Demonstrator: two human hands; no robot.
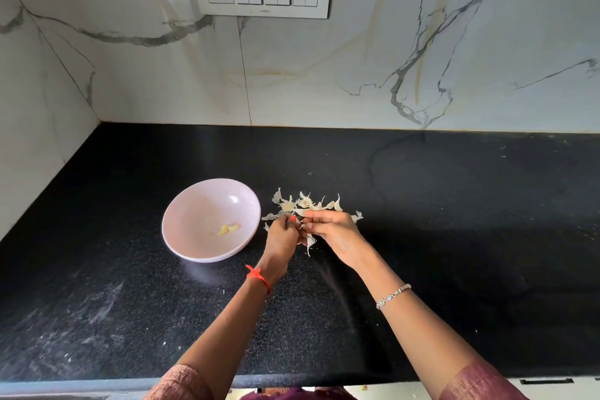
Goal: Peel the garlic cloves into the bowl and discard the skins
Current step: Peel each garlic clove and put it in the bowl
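Beside bowl (194,204), over skins (305,203) | left hand (281,237), right hand (334,230) pinch one clove (305,234), mid-peel | next: drop it in bowl

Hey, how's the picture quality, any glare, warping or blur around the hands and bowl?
Head view: the wide lens bows the countertop edges and wall seams; the glossy top mirrors marble veins at the back; a small highlight sits in the bowl; left hand and right hand look sharp, pinching skins; any clove between them is too small to tell.
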